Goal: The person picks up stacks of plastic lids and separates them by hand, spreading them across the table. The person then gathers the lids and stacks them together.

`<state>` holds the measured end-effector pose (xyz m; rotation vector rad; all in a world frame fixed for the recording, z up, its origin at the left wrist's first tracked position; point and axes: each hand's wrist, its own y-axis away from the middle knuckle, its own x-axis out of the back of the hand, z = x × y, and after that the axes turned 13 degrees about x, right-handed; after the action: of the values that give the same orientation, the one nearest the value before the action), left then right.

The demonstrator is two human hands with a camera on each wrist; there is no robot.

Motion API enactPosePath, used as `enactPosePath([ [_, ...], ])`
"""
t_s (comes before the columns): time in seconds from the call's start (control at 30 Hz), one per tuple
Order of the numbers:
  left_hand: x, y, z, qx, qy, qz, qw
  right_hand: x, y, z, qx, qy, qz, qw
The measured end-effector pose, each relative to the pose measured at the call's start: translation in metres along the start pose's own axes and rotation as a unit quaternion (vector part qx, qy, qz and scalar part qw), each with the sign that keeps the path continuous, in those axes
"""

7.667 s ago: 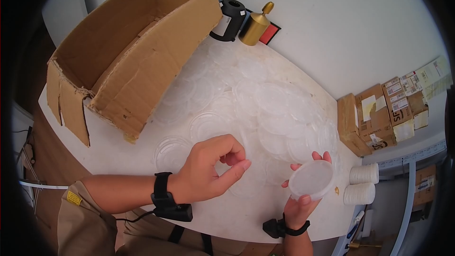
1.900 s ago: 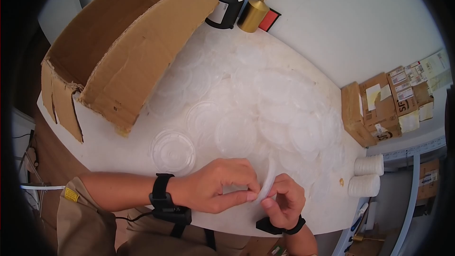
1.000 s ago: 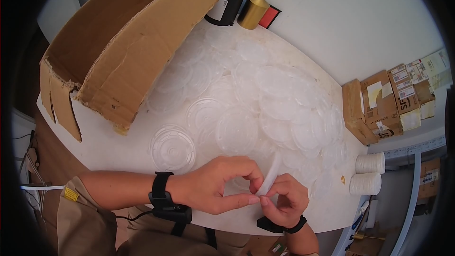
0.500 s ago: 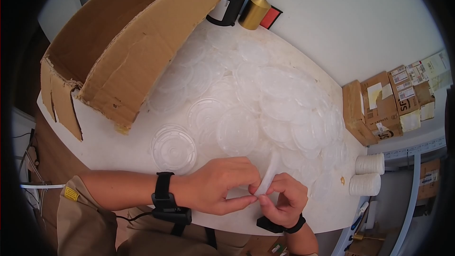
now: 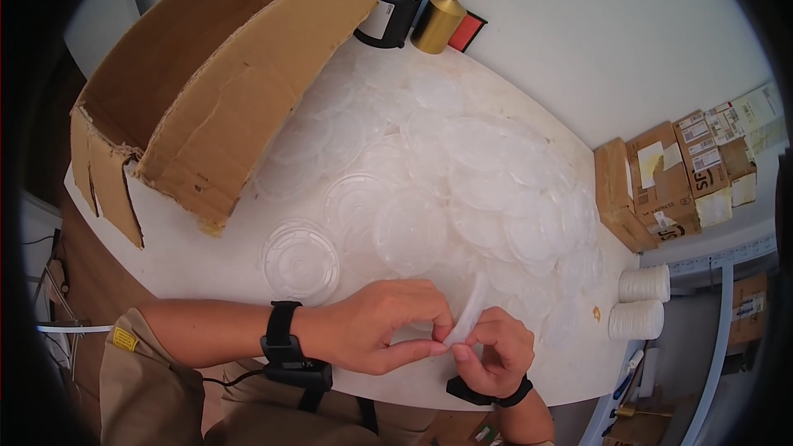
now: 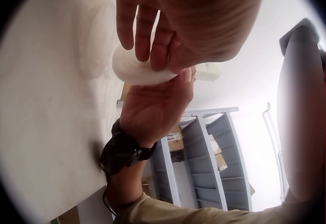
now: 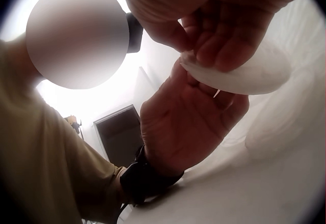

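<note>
A thin stack of round translucent lids (image 5: 469, 310) stands on edge between the two hands, above the table's front part. My left hand (image 5: 384, 324) pinches its near edge from the left between thumb and fingers. From the other side my right hand (image 5: 498, 352) grips the same edge, fingers curled, the thumbs close together. In the left wrist view the disc shape (image 6: 140, 71) shows under the fingers; the right wrist view has its pale rim (image 7: 244, 79) between both hands. How many lids are held, I cannot tell.
Many loose clear lids (image 5: 496, 186) spread over the white table (image 5: 198, 268). A torn cardboard box (image 5: 239, 91) stands at the left. Behind are a black container (image 5: 391, 12) and a gold one (image 5: 439, 23). Two stacks of white lids (image 5: 636, 320) sit at the right edge.
Earliest, the right hand held up a round lid face-on, apart from the left hand. Since then both hands have come together on its edge and it has turned edge-on; lately they barely moved.
</note>
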<state>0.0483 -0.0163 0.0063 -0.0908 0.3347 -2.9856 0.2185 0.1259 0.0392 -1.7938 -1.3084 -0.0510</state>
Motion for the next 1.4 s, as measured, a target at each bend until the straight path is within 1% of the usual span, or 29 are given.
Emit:
enactPosePath([
  [0.27,0.002,0.0,0.001,0.007,0.027,-0.024,0.999,0.002,0.002,0.0,0.015,0.003,0.0,1.0],
  [0.33,0.004,0.001,0.003,0.037,0.035,-0.032,0.998,0.002,0.004,0.001,0.026,0.011,0.021,0.999],
  [0.37,0.005,0.001,0.004,0.037,0.035,-0.031,0.998,0.003,0.006,0.002,0.026,0.011,0.02,0.999],
  [0.43,0.006,0.0,0.006,0.012,0.006,0.013,1.0,0.004,0.01,0.004,0.04,0.012,0.048,0.998],
  [0.47,0.008,-0.001,0.007,0.011,0.005,0.012,1.0,0.006,0.011,0.004,0.041,0.013,0.049,0.998],
  [0.53,0.012,-0.003,0.01,-0.049,-0.034,0.111,0.992,0.007,0.014,0.002,0.036,0.0,0.118,0.992],
  [0.57,0.017,-0.004,0.012,-0.049,-0.034,0.111,0.992,0.006,0.016,0.003,0.037,0.0,0.118,0.992],
  [0.63,0.029,-0.007,0.019,-0.133,-0.113,0.198,0.965,0.006,0.019,0.005,0.045,0.009,0.183,0.982],
  [0.67,0.033,-0.009,0.024,-0.171,-0.147,0.239,0.945,0.006,0.019,0.005,0.045,0.01,0.184,0.982],
  [0.7,0.036,-0.01,0.029,-0.172,-0.147,0.237,0.945,0.007,0.019,0.005,0.036,0.016,0.185,0.982],
  [0.77,0.042,-0.011,0.039,-0.223,-0.244,0.315,0.89,0.007,0.021,0.005,0.025,0.023,0.186,0.982],
  [0.8,0.045,-0.01,0.036,-0.237,-0.285,0.33,0.868,0.006,0.022,0.006,0.008,0.014,0.18,0.984],
  [0.83,0.048,-0.012,0.037,-0.238,-0.284,0.33,0.868,0.005,0.023,0.006,-0.009,0.004,0.174,0.985],
  [0.87,0.053,-0.015,0.038,-0.205,-0.379,0.33,0.84,0.006,0.023,0.005,-0.008,0.005,0.174,0.985],
  [0.9,0.055,-0.016,0.039,-0.171,-0.469,0.327,0.802,0.006,0.022,0.005,-0.026,0.002,0.169,0.985],
  [0.93,0.054,-0.017,0.038,-0.171,-0.468,0.327,0.803,0.006,0.022,0.004,-0.044,-0.001,0.162,0.986],
  [0.97,0.051,-0.017,0.036,-0.121,-0.46,0.309,0.823,0.004,0.02,0.003,-0.045,-0.001,0.162,0.986],
  [1.0,0.048,-0.016,0.035,-0.069,-0.452,0.291,0.841,0.001,0.019,0.003,-0.064,-0.034,0.167,0.983],
  [1.03,0.044,-0.014,0.035,-0.069,-0.452,0.291,0.84,0.0,0.017,0.003,-0.082,-0.067,0.172,0.979],
  [1.07,0.038,-0.012,0.034,-0.082,-0.399,0.241,0.881,-0.001,0.015,0.004,-0.081,-0.067,0.173,0.979],
  [1.1,0.032,-0.01,0.033,-0.094,-0.341,0.19,0.916,-0.002,0.015,0.004,-0.085,-0.075,0.152,0.982],
  [1.13,0.025,-0.008,0.03,-0.105,-0.326,0.153,0.927,-0.002,0.015,0.004,-0.089,-0.083,0.13,0.984],
  [1.17,0.019,-0.007,0.027,-0.104,-0.325,0.153,0.927,-0.003,0.014,0.004,-0.09,-0.083,0.129,0.984],
  [1.23,0.011,-0.004,0.02,-0.098,-0.233,0.098,0.963,-0.004,0.01,0.003,-0.077,-0.085,0.085,0.99],
  [1.27,0.008,-0.003,0.016,-0.096,-0.233,0.099,0.962,-0.005,0.009,0.003,-0.077,-0.087,0.084,0.99],
  [1.33,0.003,-0.001,0.01,-0.076,-0.173,0.066,0.98,-0.006,0.008,0.003,-0.073,-0.099,0.059,0.991],
  [1.37,0.002,0.0,0.01,-0.076,-0.173,0.066,0.98,-0.005,0.009,0.004,-0.074,-0.099,0.059,0.991],
  [1.4,0.001,0.0,0.01,-0.051,-0.145,0.066,0.986,-0.004,0.009,0.005,-0.08,-0.102,0.051,0.99],
])
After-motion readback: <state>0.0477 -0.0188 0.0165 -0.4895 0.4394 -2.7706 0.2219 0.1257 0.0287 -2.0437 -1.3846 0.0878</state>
